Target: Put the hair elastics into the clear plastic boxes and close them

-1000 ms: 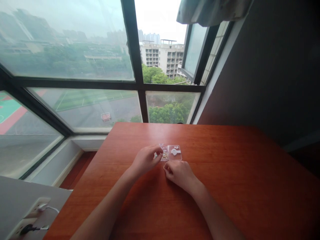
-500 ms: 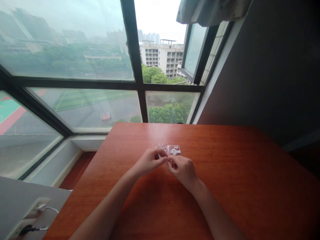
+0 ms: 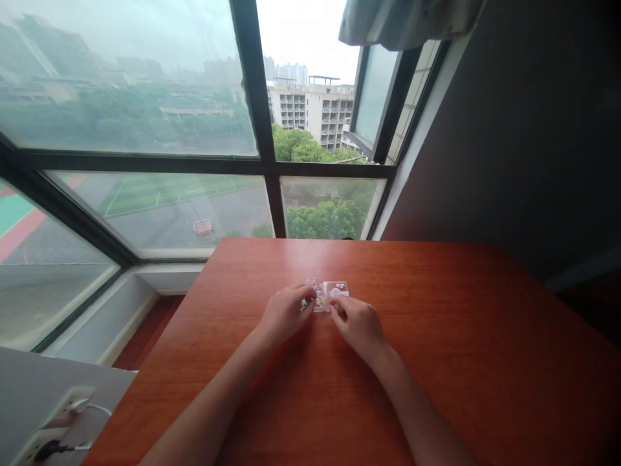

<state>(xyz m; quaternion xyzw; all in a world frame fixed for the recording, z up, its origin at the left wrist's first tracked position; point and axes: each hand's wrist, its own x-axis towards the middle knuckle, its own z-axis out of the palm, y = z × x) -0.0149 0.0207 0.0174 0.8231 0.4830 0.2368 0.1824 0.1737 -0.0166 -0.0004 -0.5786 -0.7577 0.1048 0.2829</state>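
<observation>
A small clear plastic case [image 3: 336,287] lies on the table with its lid folded out to the right; the lid carries a white printed label. Its left half holds small colourful pieces [image 3: 319,301], too tiny to name. My left hand [image 3: 290,307] reaches over the left side of the case, thumb and fingertips drawn together at the pieces. My right hand [image 3: 356,320] is at the lid's near edge, its thumb and forefinger pinched together. Whatever lies between the fingertips of either hand is too small to make out.
The reddish-brown wooden table [image 3: 460,349] stretches out on both sides. Beyond its far edge stand windows with dark frames [image 3: 330,169]. At the lower left, a wall socket [image 3: 53,440] holds a white plug and a black plug.
My hands, whose fingertips met before, have drawn apart. The left has moved down to the pieces in the case, and more of the case shows between the hands.
</observation>
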